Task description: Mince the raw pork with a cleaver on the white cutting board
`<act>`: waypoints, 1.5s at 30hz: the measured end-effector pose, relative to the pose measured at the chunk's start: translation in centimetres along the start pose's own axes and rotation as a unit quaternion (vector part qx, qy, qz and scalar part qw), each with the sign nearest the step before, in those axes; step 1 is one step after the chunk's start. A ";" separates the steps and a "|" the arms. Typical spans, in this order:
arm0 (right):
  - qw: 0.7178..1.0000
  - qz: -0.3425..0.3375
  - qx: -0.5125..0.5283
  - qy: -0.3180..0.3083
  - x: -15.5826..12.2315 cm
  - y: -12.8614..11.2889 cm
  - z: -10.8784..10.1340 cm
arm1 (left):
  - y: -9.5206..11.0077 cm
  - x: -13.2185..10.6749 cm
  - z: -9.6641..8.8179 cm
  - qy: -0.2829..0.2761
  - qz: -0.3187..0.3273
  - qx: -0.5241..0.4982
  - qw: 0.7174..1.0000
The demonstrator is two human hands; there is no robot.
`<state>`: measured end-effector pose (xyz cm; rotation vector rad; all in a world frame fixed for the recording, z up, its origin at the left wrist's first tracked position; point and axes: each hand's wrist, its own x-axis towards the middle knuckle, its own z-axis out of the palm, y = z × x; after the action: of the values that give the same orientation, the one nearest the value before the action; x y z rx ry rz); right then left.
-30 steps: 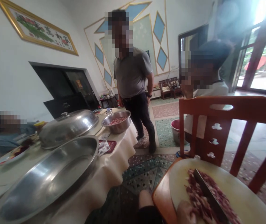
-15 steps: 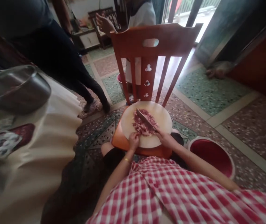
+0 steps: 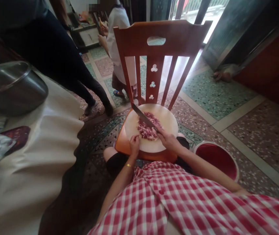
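Note:
A round pale chopping board (image 3: 171, 120) lies on the seat of a wooden chair in front of me. Chopped raw meat (image 3: 149, 132) is heaped at its middle. My right hand (image 3: 168, 140) grips the handle of a kitchen knife (image 3: 143, 118), whose long blade slants across the meat with its tip toward the far left rim of the board. At the board's near left edge rests my left hand (image 3: 134, 145), its fingers curled beside the meat; whether anything is inside them is hidden.
The chair's backrest (image 3: 164, 36) rises behind the board. On my right stands a red-lined bucket (image 3: 216, 160). A cloth-covered table (image 3: 56, 130) at left carries a large metal pot (image 3: 17, 91). Beyond are a person in dark trousers (image 3: 46, 49) and a smaller person in white (image 3: 117, 32).
The knife has shifted left, its tip now near the board's far left rim. My left hand has moved slightly left from the meat. The smaller person has walked left behind the chair.

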<state>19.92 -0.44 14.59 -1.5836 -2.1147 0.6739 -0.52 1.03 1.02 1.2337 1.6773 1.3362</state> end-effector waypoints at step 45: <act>0.992 0.021 -0.094 -0.084 -0.7 0.8 1.9 | 0.2 -0.5 -0.4 -0.022 0.058 0.042 0.997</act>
<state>19.63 -1.19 12.60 -1.7305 -2.3319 0.6574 -0.63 0.46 1.33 1.4174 1.6679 1.3077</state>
